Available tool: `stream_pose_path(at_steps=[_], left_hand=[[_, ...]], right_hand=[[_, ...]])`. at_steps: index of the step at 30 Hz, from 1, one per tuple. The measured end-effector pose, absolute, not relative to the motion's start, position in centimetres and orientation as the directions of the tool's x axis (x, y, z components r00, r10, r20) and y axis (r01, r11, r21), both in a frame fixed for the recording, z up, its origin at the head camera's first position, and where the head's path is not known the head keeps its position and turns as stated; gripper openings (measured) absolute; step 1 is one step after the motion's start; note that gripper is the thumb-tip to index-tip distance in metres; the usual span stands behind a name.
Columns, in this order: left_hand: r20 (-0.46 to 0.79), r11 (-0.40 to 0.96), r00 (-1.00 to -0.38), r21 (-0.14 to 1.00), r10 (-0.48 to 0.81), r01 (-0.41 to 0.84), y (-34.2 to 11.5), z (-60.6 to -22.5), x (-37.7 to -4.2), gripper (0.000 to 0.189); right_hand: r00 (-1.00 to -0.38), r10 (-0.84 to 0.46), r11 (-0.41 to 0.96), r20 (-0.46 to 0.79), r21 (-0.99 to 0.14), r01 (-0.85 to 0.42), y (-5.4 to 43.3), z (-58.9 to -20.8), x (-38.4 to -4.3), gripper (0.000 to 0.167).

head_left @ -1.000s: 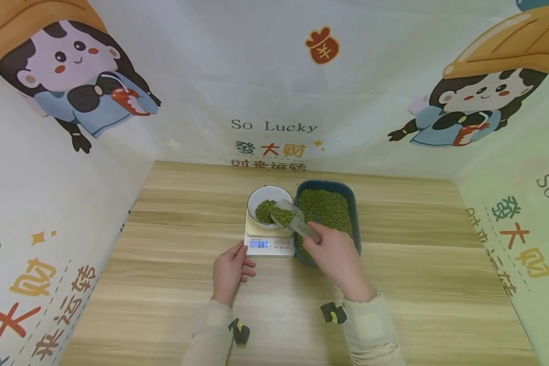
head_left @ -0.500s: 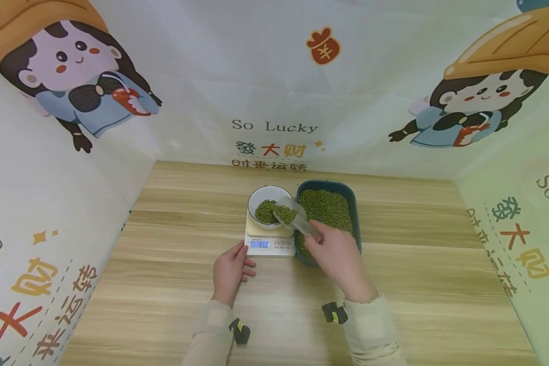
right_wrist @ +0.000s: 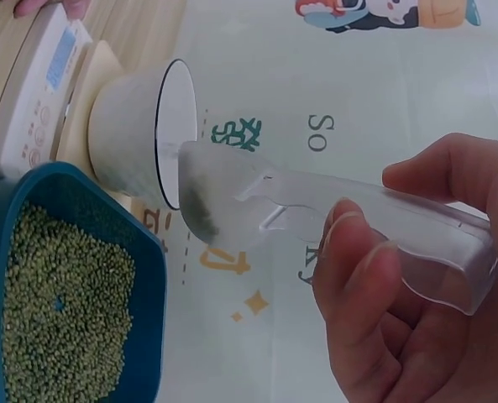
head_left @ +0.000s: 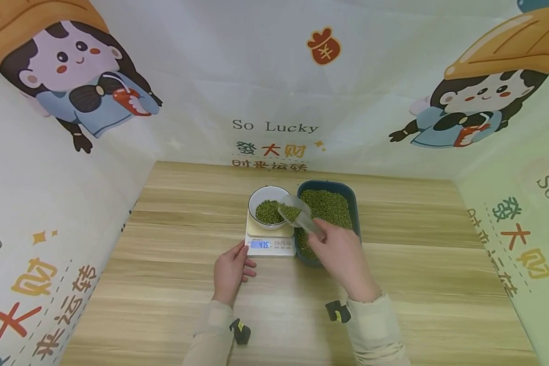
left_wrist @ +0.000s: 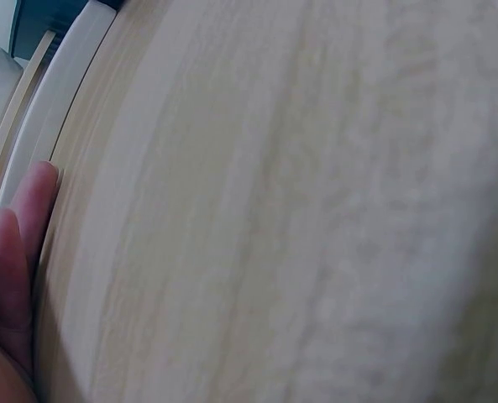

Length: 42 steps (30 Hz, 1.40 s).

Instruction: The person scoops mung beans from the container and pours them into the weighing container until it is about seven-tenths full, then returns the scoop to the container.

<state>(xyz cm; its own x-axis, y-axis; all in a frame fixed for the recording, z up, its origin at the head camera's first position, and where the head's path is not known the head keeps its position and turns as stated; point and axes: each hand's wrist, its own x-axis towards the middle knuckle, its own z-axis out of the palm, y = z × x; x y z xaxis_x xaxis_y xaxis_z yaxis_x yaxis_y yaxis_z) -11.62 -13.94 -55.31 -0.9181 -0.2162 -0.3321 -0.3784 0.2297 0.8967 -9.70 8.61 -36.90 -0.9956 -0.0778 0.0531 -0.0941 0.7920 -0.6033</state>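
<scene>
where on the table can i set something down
Bare table lies from the left hand and scale out to the left wall, and from the blue tub out to the right wall. A smaller patch lies between the sleeves. The middle is crowded: bowl, scale and tub sit close together, with the scoop and right hand above.

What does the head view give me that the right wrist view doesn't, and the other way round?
Head only: the beans in the bowl, readable display digits, apparently 47.5, and both sleeves.

Right wrist only: a side-on look at much of the bowl's outer wall, and fingertips plainly seen overlapping the scoop's clear handle.

Both: the scale, bowl, scoop, tub of green beans, right hand and left hand, though the right wrist view catches just a bit of the left.
</scene>
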Motion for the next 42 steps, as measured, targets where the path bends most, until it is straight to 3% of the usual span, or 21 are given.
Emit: stream_pose_path(at_steps=[42], left_hand=[[-0.315, 0.256, -0.924, 0.895, -0.216, -0.365, -13.99, -55.41, -11.45, 0.04]], right_hand=[[-0.994, -0.092, 0.844, 0.055, -0.525, -0.108, 8.46, -36.19, -9.85, 0.042]])
